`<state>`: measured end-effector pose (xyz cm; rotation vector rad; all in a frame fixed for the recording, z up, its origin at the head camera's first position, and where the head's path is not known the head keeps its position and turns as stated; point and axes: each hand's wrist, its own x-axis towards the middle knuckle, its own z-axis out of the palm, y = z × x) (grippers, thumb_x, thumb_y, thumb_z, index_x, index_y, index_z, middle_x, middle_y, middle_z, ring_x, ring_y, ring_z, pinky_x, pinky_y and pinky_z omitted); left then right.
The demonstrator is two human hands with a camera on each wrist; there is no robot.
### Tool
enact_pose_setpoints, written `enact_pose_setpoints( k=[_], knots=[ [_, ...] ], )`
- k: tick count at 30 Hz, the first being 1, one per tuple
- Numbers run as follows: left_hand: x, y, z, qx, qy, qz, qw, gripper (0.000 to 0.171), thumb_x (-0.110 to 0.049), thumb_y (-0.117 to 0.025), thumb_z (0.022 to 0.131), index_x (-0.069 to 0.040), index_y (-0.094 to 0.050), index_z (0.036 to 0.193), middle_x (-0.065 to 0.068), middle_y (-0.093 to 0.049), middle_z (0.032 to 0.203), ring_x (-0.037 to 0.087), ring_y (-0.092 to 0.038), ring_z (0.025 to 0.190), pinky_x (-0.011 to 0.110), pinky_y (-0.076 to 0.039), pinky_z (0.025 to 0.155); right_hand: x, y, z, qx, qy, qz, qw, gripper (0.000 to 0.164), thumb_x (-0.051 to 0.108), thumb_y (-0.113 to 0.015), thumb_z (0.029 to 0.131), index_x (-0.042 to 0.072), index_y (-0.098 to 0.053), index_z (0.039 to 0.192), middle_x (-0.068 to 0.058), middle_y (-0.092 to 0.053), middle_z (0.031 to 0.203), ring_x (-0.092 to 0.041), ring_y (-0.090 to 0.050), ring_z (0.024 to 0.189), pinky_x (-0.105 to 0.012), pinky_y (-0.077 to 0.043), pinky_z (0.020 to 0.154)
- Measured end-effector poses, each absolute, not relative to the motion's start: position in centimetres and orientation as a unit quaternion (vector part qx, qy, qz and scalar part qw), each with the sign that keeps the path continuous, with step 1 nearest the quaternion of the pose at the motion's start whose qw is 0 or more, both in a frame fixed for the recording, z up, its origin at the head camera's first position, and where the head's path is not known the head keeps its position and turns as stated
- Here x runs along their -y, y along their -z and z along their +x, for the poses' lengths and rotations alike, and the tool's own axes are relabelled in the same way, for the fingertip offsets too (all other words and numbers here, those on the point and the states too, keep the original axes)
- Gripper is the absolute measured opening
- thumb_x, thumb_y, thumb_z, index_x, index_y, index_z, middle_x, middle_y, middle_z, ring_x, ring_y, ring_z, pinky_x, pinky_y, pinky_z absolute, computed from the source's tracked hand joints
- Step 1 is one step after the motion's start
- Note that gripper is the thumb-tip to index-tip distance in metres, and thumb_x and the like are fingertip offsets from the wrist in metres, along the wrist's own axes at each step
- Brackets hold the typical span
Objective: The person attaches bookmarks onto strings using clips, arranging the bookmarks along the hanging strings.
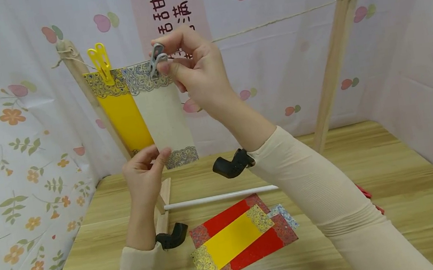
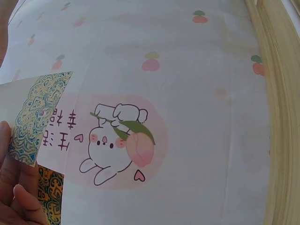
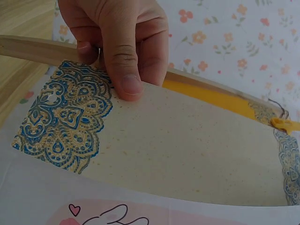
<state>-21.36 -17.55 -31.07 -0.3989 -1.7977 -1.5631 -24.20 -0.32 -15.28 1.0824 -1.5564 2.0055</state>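
Note:
A cream paper card [image 1: 164, 119] with patterned ends hangs at a string [image 1: 279, 21]. My right hand [image 1: 198, 63] pinches a grey clothespin [image 1: 157, 61] between thumb and fingers at the card's top edge, by the string. Lower down, my left hand [image 1: 144, 168] pinches the card's lower left edge; in the right wrist view its thumb [image 3: 129, 86] lies flat on the card's face. Left of the cream card, a yellow card [image 1: 125, 120] hangs from the string under a yellow clothespin [image 1: 103, 65], partly hidden behind the cream one.
Wooden posts [image 1: 328, 59] hold up the string at both sides. A white rod [image 1: 221, 196] runs low between them. On the wooden table [image 1: 394, 160] lie red cards [image 1: 257, 249], a yellow card [image 1: 235, 242] and a blue-patterned one [image 1: 283, 215]. Small red items [image 1: 368, 194] show past the right sleeve.

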Motion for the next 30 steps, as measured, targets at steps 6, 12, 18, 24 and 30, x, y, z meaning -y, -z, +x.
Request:
enact_pose_setpoints(
  k=[6,12,18,24,30],
  knots=[
    [17.3,31.2,-21.7,0.695,0.607,-0.157,0.353,0.013,0.004,-0.073,0.085,0.014,-0.071,0.094,-0.024,-0.070,0.075,-0.001,-0.049,0.056,0.013,-0.037,0.049,0.8,14.9,-24.5,0.535,-0.718,0.395,0.207,0.017,-0.011,-0.068,0.086,-0.010,-0.063,0.103,-0.013,-0.068,0.097,-0.018,-0.068,0.088,-0.032,-0.058,0.085],
    [16.8,31.2,-21.9,0.695,0.610,-0.156,0.348,0.014,0.003,-0.073,0.085,0.013,-0.072,0.096,-0.024,-0.070,0.078,0.001,-0.051,0.060,0.013,-0.039,0.052,1.2,14.4,-24.6,0.531,-0.712,0.402,0.221,0.015,-0.009,-0.069,0.086,-0.010,-0.063,0.100,-0.013,-0.067,0.097,-0.019,-0.069,0.091,-0.034,-0.057,0.085],
    [16.7,31.2,-21.9,0.693,0.612,-0.156,0.348,0.014,0.003,-0.073,0.086,0.013,-0.072,0.096,-0.024,-0.070,0.078,0.001,-0.053,0.062,0.014,-0.041,0.054,1.7,14.2,-24.6,0.524,-0.716,0.399,0.233,0.013,-0.011,-0.068,0.086,-0.011,-0.064,0.099,-0.006,-0.066,0.090,-0.020,-0.066,0.088,-0.034,-0.058,0.084],
    [16.7,31.2,-22.0,0.686,0.622,-0.155,0.344,0.014,0.005,-0.072,0.086,0.014,-0.071,0.096,-0.023,-0.071,0.077,0.001,-0.051,0.060,0.013,-0.040,0.054,1.9,13.8,-24.7,0.530,-0.715,0.385,0.242,0.013,-0.011,-0.068,0.086,-0.010,-0.064,0.098,-0.014,-0.066,0.093,-0.020,-0.064,0.090,-0.032,-0.057,0.085],
    [16.8,31.4,-22.2,0.681,0.626,-0.162,0.344,0.015,0.005,-0.072,0.086,0.015,-0.071,0.097,-0.023,-0.071,0.078,0.001,-0.049,0.058,0.014,-0.037,0.052,2.2,13.6,-24.8,0.538,-0.721,0.369,0.235,0.011,-0.011,-0.067,0.086,-0.008,-0.066,0.097,-0.007,-0.066,0.086,-0.020,-0.063,0.088,-0.032,-0.057,0.082]
  ],
)
